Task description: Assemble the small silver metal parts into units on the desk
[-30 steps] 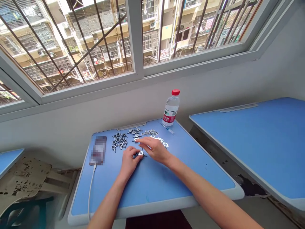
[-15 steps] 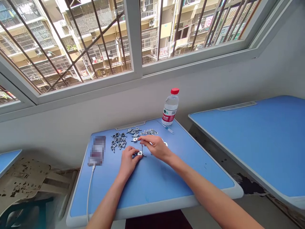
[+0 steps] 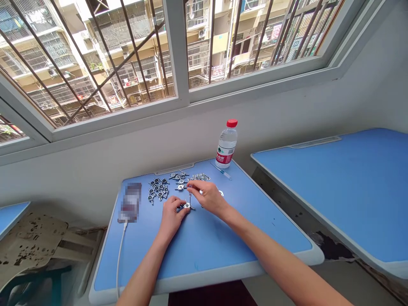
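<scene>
Pinched between the thumb and fingers of my left hand [image 3: 170, 212] is a small silver metal fitting [image 3: 187, 205] with thin projecting rods, held on the blue table. My right hand [image 3: 205, 195] grips the top of a small screwdriver [image 3: 190, 198]. Its thin shaft stands upright with the tip down at the fitting; my fingers cover most of the handle. Just beyond my hands lie two similar fittings [image 3: 180, 187]. A group of dark-centred metal fittings [image 3: 158, 190] is spread to their left.
Farther back are more metal parts [image 3: 179, 174] and a pile of loose silver plates [image 3: 200, 177]. A thin blue-and-clear tool [image 3: 223, 172] lies near a water bottle [image 3: 226, 146]. At left, a phone [image 3: 130, 203] has a white cable [image 3: 120, 250]. A second blue table [image 3: 334, 182] stands right.
My right hand has shifted very slightly, with the screwdriver still upright at the fitting. My left hand keeps its hold. The camera view has moved a little.
</scene>
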